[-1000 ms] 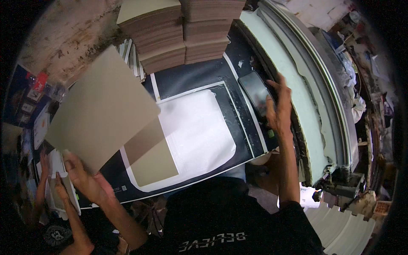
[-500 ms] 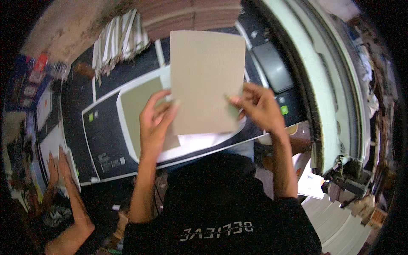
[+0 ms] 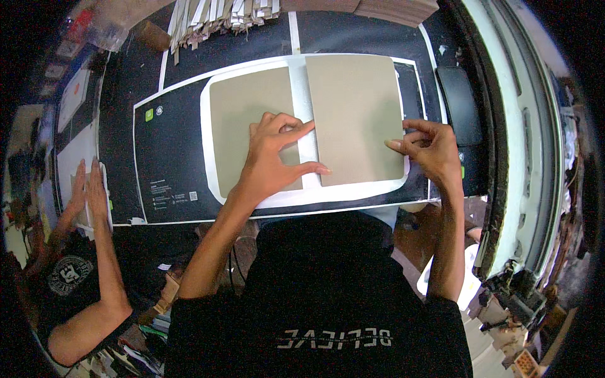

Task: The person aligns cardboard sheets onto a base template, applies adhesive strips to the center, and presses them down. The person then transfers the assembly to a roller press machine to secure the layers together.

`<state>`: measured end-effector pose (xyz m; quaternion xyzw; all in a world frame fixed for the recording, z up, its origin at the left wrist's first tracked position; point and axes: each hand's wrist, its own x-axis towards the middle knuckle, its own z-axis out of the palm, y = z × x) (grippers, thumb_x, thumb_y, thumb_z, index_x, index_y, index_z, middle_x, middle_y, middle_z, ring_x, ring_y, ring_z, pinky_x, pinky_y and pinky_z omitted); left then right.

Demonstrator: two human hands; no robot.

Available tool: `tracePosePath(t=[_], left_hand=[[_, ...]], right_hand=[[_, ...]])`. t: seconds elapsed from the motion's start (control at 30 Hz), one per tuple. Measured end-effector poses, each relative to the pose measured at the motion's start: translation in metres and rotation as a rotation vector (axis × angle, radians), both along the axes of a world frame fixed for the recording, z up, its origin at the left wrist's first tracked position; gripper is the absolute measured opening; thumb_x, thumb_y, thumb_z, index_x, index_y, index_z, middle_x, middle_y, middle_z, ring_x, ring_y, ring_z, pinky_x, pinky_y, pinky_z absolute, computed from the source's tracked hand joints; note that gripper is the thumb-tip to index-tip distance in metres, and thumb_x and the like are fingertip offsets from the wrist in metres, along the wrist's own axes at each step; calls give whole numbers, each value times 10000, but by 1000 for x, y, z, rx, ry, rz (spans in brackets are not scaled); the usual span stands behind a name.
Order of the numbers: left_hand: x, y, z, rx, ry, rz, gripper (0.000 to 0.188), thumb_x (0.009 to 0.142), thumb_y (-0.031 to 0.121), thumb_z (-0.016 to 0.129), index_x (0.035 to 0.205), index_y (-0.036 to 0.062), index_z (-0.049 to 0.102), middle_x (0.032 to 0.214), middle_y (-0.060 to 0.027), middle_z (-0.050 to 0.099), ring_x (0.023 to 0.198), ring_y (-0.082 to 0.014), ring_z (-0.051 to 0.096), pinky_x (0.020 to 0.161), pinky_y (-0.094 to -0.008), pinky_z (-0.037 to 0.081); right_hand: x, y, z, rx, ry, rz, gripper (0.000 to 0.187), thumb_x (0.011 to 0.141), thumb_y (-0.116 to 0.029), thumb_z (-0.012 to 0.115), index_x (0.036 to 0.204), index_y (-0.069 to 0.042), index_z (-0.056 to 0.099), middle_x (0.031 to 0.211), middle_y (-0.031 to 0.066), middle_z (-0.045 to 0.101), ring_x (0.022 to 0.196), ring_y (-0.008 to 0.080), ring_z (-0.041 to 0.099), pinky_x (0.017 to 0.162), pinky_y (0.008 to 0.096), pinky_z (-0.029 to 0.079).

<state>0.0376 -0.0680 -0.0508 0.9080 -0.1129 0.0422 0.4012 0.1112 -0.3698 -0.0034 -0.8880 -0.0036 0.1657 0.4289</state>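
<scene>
A plain beige cardboard sheet (image 3: 356, 107) is held over the right half of a white sheet with rounded corners (image 3: 265, 203). My left hand (image 3: 274, 151) has it by the left edge, thumb on top and index finger at the side. My right hand (image 3: 435, 151) pinches its right edge, thumb on the upper face. A second, darker beige board (image 3: 242, 120) lies on the white sheet's left half, partly under my left hand. Between the two boards runs a narrow white strip. Whether the held board touches the white sheet everywhere, I cannot tell.
Under everything is a black printed work surface (image 3: 170, 151) with white lines. A bundle of cardboard strips (image 3: 220, 19) and a stack of boards (image 3: 397, 9) stand at the back. A dark rounded pad (image 3: 459, 104) and a pale machine frame (image 3: 504, 126) are right. A co-worker's hands (image 3: 88, 189) work left.
My hands have lowered the cardboard sheet from in front of me onto the white sheet's right half. The left hand has shifted along its left edge. The view has also moved.
</scene>
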Motion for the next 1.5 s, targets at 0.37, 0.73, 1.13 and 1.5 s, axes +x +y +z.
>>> tracePosePath(t=[0.37,0.73,1.13,1.5], left_hand=[[-1,6,-9,4,-40,-34,770,645,482,934,1264,67,738,1160,-52,627,1113,-218,496,956,-403,357],[0,5,-8,-10,-26,-19,806,615,460,950,1278,62,725,1165,-87,620,1110,-255,510,997,-439,363],[33,12,18,144,65,-193,1271,534,537,962,1575,90,387,1694,-146,252,1356,-399,360,1092,-568,291],[34,14,7,102,83,-184,1328,507,587,952,1606,143,353,1707,-91,259,1332,-359,368,1113,-587,267]], right_hand=[[1,9,7,-71,37,8,392,780,-63,877,1111,80,722,785,162,766,696,176,749,614,307,609],[-2,11,9,-124,13,6,407,765,-69,896,1092,93,715,777,144,761,696,153,728,623,291,587],[0,9,8,-117,44,-12,374,755,-42,895,1053,95,715,759,159,759,679,154,732,589,268,575],[7,16,15,-112,68,2,369,708,-62,929,972,65,705,736,159,751,649,161,731,570,284,596]])
